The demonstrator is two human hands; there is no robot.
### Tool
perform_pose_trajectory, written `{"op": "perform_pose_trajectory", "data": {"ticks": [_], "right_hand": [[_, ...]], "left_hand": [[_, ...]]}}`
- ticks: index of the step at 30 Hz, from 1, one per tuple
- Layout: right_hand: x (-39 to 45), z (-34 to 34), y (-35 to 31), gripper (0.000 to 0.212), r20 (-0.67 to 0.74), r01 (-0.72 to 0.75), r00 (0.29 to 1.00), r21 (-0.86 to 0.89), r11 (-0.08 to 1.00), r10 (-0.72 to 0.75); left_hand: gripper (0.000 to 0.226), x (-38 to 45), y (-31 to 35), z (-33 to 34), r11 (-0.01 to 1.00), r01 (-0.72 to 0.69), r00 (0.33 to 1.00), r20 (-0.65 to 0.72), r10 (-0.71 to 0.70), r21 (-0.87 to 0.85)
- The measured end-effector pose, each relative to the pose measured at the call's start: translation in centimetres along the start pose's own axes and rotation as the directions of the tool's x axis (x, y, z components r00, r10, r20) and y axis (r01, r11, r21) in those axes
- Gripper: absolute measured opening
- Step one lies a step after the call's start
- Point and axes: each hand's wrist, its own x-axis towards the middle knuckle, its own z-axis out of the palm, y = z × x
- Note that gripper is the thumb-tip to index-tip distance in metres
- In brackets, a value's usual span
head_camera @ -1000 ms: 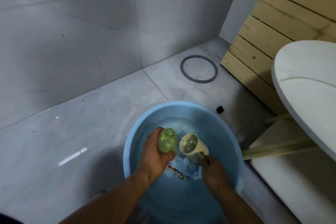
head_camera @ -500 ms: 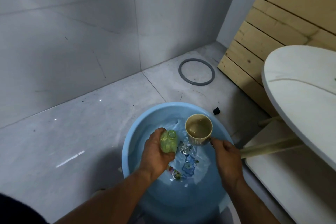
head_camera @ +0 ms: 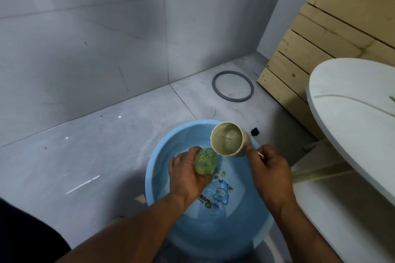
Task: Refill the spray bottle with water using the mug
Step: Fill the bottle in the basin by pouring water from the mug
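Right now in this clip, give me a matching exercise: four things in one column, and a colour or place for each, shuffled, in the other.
Things:
1. spray bottle
2. mug
3. basin
4. rubber ring

Descriptions:
A. grey, lying on the floor near the wooden slats
B. light blue, holding water
C. green, gripped by the left hand
D. cream, tilted, held by the right hand

Pairs: 1-C, 2-D, 3-B, 4-A

Grey tiles (head_camera: 89, 156), wooden slats (head_camera: 333, 34)

Mug (head_camera: 228, 139) right of bottle (head_camera: 205, 162); both above basin (head_camera: 158, 164).
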Motion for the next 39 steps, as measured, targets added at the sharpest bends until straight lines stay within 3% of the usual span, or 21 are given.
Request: {"op": "perform_pose_trajectory", "data": {"ticks": [13,39], "right_hand": [[-0.1,-0.1,-1.1,0.034,-0.011,0.135,0.990,-0.218,0.967,-0.141],[0.0,-0.2,-1.4,0.026,-0.015,0.278,0.956,-0.291,0.916,-0.295]], "left_hand": [[0.064,-0.1,0.6,-0.8,1.000,-0.012,1.000,-0.002,0.012,-0.020],[0.070,0.1,0.2,-0.9,0.999,0.002,1.000,-0.026,-0.003,-0.032]]}}
